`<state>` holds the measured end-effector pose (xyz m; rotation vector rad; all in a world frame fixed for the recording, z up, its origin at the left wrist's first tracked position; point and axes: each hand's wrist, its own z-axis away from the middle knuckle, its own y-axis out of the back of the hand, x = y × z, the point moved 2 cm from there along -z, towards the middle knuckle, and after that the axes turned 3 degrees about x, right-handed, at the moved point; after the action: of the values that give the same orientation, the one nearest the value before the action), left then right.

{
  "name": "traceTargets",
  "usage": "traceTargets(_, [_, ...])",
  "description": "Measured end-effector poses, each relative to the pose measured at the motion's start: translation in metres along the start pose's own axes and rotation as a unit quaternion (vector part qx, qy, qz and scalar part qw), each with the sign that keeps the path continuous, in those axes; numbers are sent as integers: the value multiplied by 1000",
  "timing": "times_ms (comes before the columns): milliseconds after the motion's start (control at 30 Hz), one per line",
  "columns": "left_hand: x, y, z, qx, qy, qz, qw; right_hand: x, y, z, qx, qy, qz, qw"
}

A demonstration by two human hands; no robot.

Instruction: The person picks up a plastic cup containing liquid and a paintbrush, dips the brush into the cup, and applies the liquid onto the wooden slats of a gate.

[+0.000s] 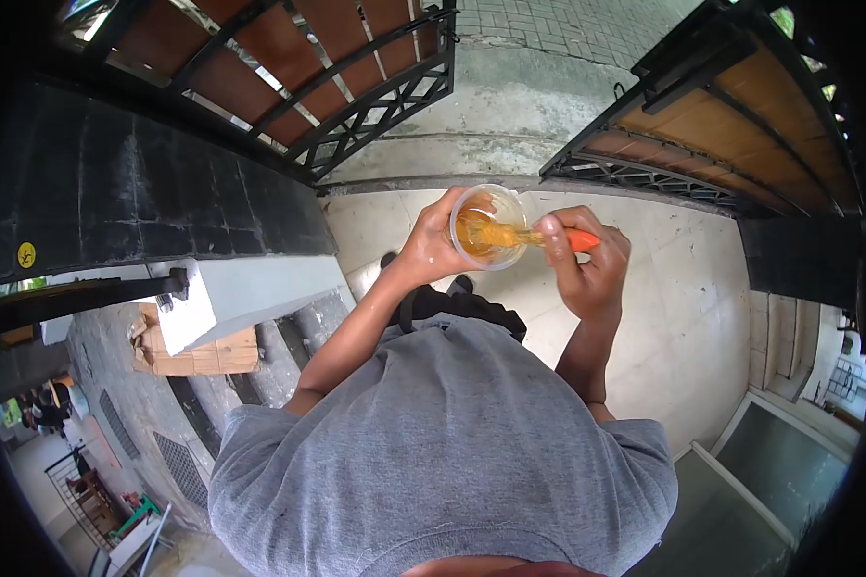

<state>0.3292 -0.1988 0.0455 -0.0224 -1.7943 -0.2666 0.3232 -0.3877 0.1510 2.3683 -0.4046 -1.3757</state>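
Note:
My left hand (429,242) is wrapped around the side of a clear plastic cup (500,197), which is tilted so that its mouth faces me. Amber-coloured liquid (470,234) lies inside the cup. My right hand (595,274) grips a paintbrush (527,238) by its orange handle. The brush's bristles reach into the cup and look wet with the amber liquid. Fingers of the right hand cover part of the handle, close to the cup's rim.
Two black metal gate leaves with brown panels, left (308,77) and right (712,125), stand swung apart ahead. Pale floor tiles (674,317) lie below my hands. To the left are a white block-like ledge (260,288) and flattened cardboard (212,356).

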Motion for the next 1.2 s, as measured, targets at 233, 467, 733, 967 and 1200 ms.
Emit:
traceTargets(233, [-39,30,-49,54,9,-22,998,74,-13,-53,190,-179,-294,920])
traceTargets(467, [-84,86,-142,70,-33,-75,994,97,-77,-136,65,-66,-65,994])
traceTargets(733, [-104,161,-241,70,-40,-73,994,105,-138,-258,6,-33,7,999])
traceTargets(967, [-142,201,-308,163,-17,-63,984,205,-174,-313,171,-306,-391,851])
traceTargets(1200, [-151,195,-368,216,10,-81,973,291,-191,-353,77,-345,-559,750])
